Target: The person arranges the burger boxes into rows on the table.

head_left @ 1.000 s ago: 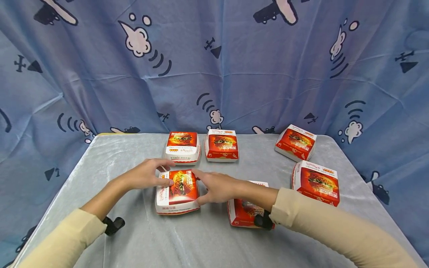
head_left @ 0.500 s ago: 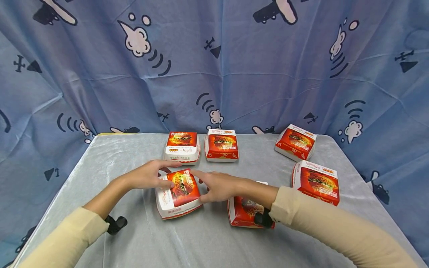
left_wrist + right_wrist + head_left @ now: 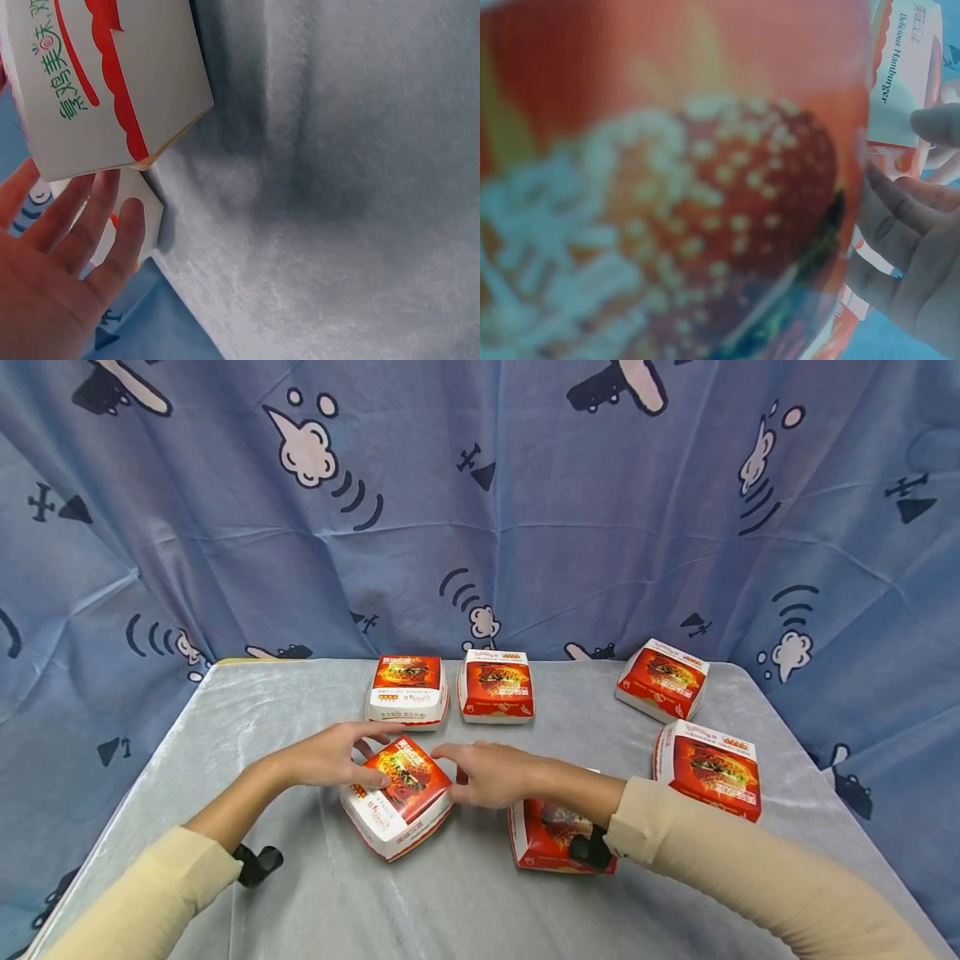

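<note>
A red and white cardboard burger box (image 3: 405, 789) sits cornerwise on the grey cloth between both hands. My left hand (image 3: 322, 758) is at its far left side, the thumb over the lid and the fingers stretched along the back; in the left wrist view its spread fingers (image 3: 105, 217) meet the box's edge. On the right, my right hand (image 3: 491, 774) has its thumb at the box's corner and its index finger beside the back edge. In the right wrist view the box's white side (image 3: 900, 75) shows past the hand. Fingers behind the box are partly hidden.
Under the right forearm lies another burger box (image 3: 551, 835), its print filling the right wrist view. Two boxes stand at the back, left (image 3: 408, 685) and middle (image 3: 497, 687). Two more sit at right, back (image 3: 663, 677) and nearer (image 3: 708, 768). A blue curtain (image 3: 480, 510) hangs behind.
The box between the hands has turned counterclockwise, so its white strip now faces front left and one corner points toward me. Both hands have shifted only slightly.
</note>
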Tool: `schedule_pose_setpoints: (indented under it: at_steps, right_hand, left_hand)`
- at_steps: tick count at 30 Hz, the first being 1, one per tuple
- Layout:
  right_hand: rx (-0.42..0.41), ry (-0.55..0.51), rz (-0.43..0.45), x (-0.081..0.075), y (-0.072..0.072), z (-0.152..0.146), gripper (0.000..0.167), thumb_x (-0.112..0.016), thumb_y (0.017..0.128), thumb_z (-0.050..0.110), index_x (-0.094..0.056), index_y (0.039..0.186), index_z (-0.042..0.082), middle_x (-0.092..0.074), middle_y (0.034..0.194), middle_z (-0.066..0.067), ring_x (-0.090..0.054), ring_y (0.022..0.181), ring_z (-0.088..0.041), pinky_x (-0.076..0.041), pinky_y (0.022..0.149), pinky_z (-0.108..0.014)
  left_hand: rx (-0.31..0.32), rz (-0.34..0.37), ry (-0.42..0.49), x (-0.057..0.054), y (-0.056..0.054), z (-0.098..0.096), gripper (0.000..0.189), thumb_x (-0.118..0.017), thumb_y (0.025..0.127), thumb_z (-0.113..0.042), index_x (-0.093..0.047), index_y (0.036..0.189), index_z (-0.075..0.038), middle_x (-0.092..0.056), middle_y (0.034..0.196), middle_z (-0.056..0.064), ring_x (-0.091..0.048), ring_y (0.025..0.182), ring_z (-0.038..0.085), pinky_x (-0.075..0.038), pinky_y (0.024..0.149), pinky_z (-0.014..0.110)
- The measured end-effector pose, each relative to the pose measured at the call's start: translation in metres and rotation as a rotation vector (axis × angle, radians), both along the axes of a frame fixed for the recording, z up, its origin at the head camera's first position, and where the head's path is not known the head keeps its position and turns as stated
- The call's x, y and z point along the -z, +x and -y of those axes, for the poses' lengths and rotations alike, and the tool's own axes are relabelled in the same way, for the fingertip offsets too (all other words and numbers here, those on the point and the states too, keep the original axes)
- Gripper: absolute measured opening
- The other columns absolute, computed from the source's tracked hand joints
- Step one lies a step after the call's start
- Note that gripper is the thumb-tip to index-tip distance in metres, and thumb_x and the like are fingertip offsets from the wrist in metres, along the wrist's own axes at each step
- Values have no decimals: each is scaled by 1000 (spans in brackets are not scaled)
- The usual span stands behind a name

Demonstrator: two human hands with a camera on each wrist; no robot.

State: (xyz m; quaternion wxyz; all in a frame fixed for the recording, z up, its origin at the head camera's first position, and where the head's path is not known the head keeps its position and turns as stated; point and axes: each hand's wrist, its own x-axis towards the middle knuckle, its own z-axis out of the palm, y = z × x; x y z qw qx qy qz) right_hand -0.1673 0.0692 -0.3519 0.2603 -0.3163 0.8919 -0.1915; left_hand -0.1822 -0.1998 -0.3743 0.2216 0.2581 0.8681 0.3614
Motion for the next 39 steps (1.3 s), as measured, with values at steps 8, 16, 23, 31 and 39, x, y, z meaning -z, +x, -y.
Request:
schedule_pose_setpoints:
  at_steps: [8, 16, 23, 31, 39]
  right_hand:
    - [3, -31, -6, -6, -3, 0, 54, -64, 96, 25, -48, 146, 10, -61, 81, 3, -56, 70, -11, -47, 65, -28]
    - [-5, -41, 14, -4, -4, 1, 57, -63, 96, 26, -46, 148, 11, -63, 87, 3, -58, 74, -9, -47, 67, -27]
    - [13, -33, 22, -2, -5, 0, 60, -63, 96, 28, -42, 150, 11, -64, 107, -1, -60, 93, -15, -48, 80, -31]
    - [11, -63, 43, 1, -7, 0, 67, -63, 97, 31, -34, 154, 9, -56, 138, -7, -56, 118, -23, -47, 98, -37]
    - [6, -76, 35, 1, -4, -1, 74, -62, 98, 33, -26, 157, 8, -46, 149, -8, -53, 119, -24, -43, 102, -38]
  left_hand:
    - [-26, 2, -26, -2, 0, 0, 80, -78, 84, -34, -42, 151, -8, -55, 133, 18, -62, 96, 20, -51, 79, 36]
    - [-52, 2, -40, -1, 2, 1, 76, -76, 86, -37, -45, 149, -7, -58, 129, 17, -64, 89, 17, -52, 74, 34]
    - [-64, -10, -18, 1, 1, 8, 66, -70, 90, -32, -48, 145, -3, -60, 127, 19, -65, 96, 21, -53, 80, 37]
    - [-91, -6, -4, 3, -1, 16, 68, -72, 89, -35, -49, 145, -2, -60, 127, 21, -66, 98, 22, -53, 80, 38]
    - [-110, 13, -8, 3, -2, 19, 63, -73, 89, -38, -53, 139, -5, -58, 129, 20, -67, 100, 24, -54, 82, 41]
